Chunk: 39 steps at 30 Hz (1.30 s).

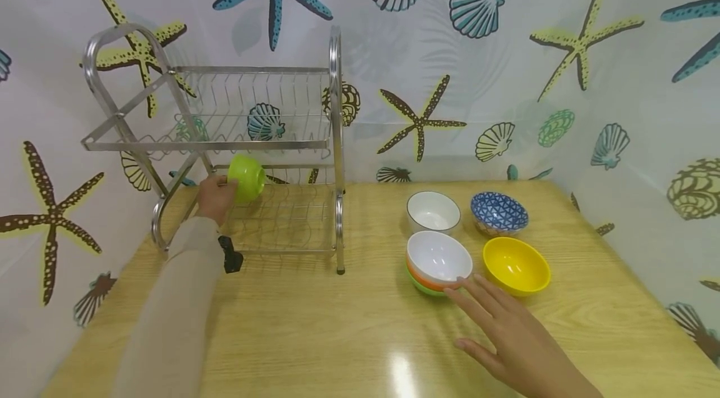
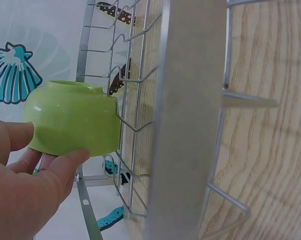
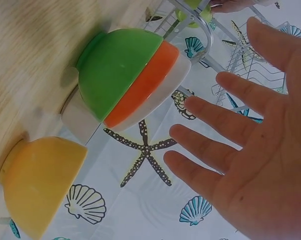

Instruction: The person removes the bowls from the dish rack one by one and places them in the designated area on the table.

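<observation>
A lime green bowl (image 1: 245, 179) is tipped onto its side at the left part of the dish rack's lower tier. My left hand (image 1: 216, 196) grips it, and in the left wrist view the thumb and fingers of that hand (image 2: 28, 182) hold the bowl (image 2: 73, 120) close to the rack's wires. Beside a stack of bowls, a white bowl (image 1: 439, 255) on top of an orange (image 3: 143, 85) and a green one (image 3: 118, 67), is my right hand (image 1: 509, 335). Its fingers are spread and hold nothing; whether they touch the stack cannot be told.
The two-tier metal dish rack (image 1: 337, 154) stands at the left of the wooden table (image 1: 304, 323). Behind the stack sits a dark-rimmed white bowl (image 1: 433, 212), with a blue patterned bowl (image 1: 499, 213) and a yellow bowl (image 1: 516, 265) to the right. A patterned curtain (image 1: 506, 73) hangs behind.
</observation>
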Each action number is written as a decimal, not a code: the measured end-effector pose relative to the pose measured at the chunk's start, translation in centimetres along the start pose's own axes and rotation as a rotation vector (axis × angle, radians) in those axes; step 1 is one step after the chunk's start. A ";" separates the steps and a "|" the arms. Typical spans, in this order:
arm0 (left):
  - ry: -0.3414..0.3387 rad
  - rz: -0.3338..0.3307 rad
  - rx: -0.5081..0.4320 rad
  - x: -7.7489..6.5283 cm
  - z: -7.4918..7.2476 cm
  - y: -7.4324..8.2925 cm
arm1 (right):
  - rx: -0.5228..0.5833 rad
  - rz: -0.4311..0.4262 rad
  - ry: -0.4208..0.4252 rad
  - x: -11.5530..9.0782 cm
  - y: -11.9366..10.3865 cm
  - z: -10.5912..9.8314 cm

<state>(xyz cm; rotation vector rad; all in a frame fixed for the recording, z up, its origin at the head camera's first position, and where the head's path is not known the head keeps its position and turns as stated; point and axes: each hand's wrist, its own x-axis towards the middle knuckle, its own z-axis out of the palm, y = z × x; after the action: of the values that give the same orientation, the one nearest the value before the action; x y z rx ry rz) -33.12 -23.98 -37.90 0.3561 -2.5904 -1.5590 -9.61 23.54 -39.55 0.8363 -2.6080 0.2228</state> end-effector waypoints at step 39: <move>0.035 0.013 -0.008 -0.1 0.6 0.6 | -0.013 0.015 0.028 0.3 0.7 -0.6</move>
<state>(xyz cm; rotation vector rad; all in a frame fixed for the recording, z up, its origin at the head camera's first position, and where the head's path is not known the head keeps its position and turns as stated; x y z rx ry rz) -33.21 -23.13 -37.68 0.3620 -2.5542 -1.5443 -10.02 24.08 -38.92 0.8042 -2.5875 0.2206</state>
